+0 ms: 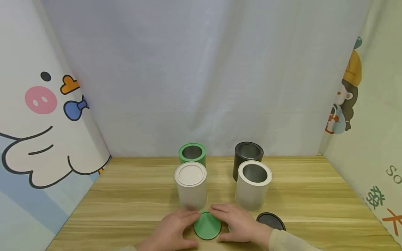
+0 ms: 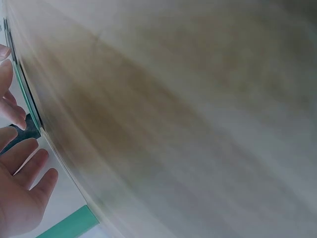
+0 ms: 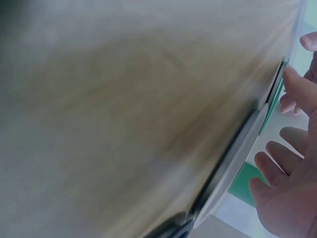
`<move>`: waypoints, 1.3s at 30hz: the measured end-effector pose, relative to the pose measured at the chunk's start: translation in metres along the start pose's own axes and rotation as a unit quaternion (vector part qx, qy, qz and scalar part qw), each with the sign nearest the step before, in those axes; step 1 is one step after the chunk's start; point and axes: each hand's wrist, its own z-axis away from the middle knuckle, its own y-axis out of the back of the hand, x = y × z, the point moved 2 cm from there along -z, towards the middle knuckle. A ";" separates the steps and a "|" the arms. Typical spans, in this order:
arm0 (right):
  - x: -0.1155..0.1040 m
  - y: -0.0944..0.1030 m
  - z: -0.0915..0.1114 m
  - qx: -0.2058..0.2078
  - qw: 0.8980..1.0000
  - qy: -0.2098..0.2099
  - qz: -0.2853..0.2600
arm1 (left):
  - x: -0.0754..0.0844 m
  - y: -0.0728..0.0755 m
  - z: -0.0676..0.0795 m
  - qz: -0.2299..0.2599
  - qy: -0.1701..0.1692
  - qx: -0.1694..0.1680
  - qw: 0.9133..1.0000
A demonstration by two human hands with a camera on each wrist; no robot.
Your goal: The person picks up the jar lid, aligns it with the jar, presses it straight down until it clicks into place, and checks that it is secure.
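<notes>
A green round lid [image 1: 207, 226] lies flat on the table between my two hands in the head view. Close by its left edge is my left hand [image 1: 169, 228], thumb apart from the other fingers. On the opposite side, my right hand [image 1: 237, 223] has its fingertips by the lid's upper right edge and its thumb lower down. Both wrist views show extended, slightly bent fingers. Whether the fingertips touch the lid is hard to tell. Under the right hand peeks a sliver of something pale, mostly hidden. A black lid [image 1: 270, 221] lies beside the right wrist, partly covered by it.
Just beyond the hands stand a white can [image 1: 192, 195] with its lid on and an open white can [image 1: 252, 195]. Behind them are an open green can [image 1: 192, 147] and an open black can [image 1: 240, 169]. A pale curtain [image 1: 204, 87] hangs behind the wooden table [image 1: 141, 195].
</notes>
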 end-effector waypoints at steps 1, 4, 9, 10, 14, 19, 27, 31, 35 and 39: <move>0.000 0.000 0.000 -0.002 1.000 -0.001 -0.002 | 0.000 0.000 0.000 -0.002 0.001 -0.002 1.000; 0.000 -0.001 -0.001 -0.008 1.000 -0.004 -0.005 | -0.001 -0.003 -0.001 -0.006 0.001 -0.010 1.000; 0.001 -0.002 -0.002 -0.025 1.000 -0.015 -0.011 | -0.003 -0.007 -0.001 -0.003 0.009 -0.027 1.000; 0.001 -0.003 -0.003 -0.028 0.999 -0.017 -0.012 | -0.004 -0.008 -0.001 -0.002 0.011 -0.030 0.999; 0.001 -0.004 -0.003 -0.046 0.998 -0.036 -0.027 | -0.005 -0.010 0.000 0.003 0.018 -0.034 0.999; 0.003 -0.005 -0.004 -0.056 0.997 -0.047 -0.040 | -0.006 -0.010 -0.001 0.011 0.020 -0.034 0.999; 0.001 -0.009 -0.006 -0.029 0.999 -0.016 -0.020 | -0.008 -0.013 -0.002 0.028 0.009 -0.019 0.999; 0.000 -0.011 -0.006 -0.019 1.000 -0.002 -0.010 | -0.009 -0.013 -0.003 0.032 0.000 -0.015 0.999; -0.002 -0.011 -0.006 -0.023 1.000 -0.002 -0.011 | -0.009 -0.012 -0.003 0.028 -0.009 -0.011 0.999; -0.003 -0.012 -0.006 -0.024 1.000 -0.007 -0.015 | -0.009 -0.011 -0.003 0.029 -0.011 -0.015 0.999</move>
